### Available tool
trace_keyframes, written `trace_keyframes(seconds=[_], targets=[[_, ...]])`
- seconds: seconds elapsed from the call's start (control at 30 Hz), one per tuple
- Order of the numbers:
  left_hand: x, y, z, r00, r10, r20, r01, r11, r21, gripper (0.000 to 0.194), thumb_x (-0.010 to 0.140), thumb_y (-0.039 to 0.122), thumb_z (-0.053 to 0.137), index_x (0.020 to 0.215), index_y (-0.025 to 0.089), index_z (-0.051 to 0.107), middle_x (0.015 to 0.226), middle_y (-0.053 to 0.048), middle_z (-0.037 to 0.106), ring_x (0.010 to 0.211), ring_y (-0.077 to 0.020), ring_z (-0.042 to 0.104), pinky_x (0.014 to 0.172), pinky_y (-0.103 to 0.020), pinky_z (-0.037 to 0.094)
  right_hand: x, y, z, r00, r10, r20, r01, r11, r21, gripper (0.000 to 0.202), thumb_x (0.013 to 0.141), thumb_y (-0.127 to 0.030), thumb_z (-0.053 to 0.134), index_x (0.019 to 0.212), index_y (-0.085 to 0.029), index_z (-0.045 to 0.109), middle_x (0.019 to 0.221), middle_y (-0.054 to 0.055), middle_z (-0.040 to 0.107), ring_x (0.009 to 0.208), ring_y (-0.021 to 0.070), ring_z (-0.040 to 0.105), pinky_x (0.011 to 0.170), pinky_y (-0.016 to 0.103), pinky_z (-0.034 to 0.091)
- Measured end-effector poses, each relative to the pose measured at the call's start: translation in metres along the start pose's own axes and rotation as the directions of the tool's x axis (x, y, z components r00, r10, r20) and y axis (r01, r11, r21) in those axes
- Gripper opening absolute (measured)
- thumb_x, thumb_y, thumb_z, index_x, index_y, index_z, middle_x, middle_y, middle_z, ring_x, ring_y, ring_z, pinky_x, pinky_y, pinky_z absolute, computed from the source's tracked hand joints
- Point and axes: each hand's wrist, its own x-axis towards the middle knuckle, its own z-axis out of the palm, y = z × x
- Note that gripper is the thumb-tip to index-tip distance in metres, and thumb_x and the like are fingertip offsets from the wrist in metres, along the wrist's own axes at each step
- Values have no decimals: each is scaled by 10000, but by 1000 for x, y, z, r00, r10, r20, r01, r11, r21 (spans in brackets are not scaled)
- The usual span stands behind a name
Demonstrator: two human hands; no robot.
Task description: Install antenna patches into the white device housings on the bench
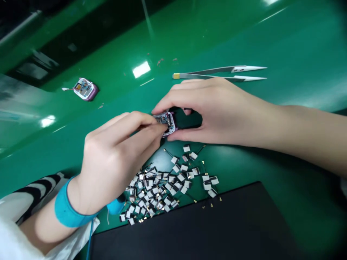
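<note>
An open watch case point(171, 124) with a white rim, a purple side and a bare circuit board sits between my hands. My right hand point(214, 106) grips its right end, thumb at the near edge and forefinger at the far edge. A short dark piece, too small to name, shows by that hand's curled fingers. My left hand point(116, 148) is closed at the case's left end, one fingertip pressed over the board. Its thumb is hidden, and so is most of the case's left part. A teal wrist strap point(65, 206) circles my left wrist.
Tweezers point(203, 73) with white tips lie beyond my right hand. Another open case point(86, 89) with a wire and white plug lies at the far left. A pile of small black-and-white parts with short leads point(154, 191) lies nearer me, beside a black mat point(189, 231).
</note>
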Motion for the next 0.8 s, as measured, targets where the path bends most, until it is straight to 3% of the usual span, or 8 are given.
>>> trace_keyframes(seconds=[0.13,0.43,0.8], targets=[[0,1,0,1000,-3,-2,3,1000,15,95,796,178,518,841,212,594,830,12,609,719,-103,551,641,-221,446,0,0,0,1000,-13,-5,12,1000,-26,309,715,-343,601,977,-202,517,866,-35,570,781,114,538,855,313,425],[0,0,1,999,49,-20,-48,997,55,118,777,172,556,866,132,622,832,-23,621,743,-88,540,674,-180,429,-1,0,1,1000,-11,-2,11,999,-52,326,715,-349,590,1001,-211,514,874,-70,567,732,76,515,924,329,378],[1,0,4,999,46,-24,-44,997,58,94,780,182,550,837,157,619,818,-9,616,728,-94,550,669,-179,431,0,0,0,1000,-16,-4,16,998,-66,274,726,-298,549,984,-208,525,833,-68,559,693,77,493,810,284,419]])
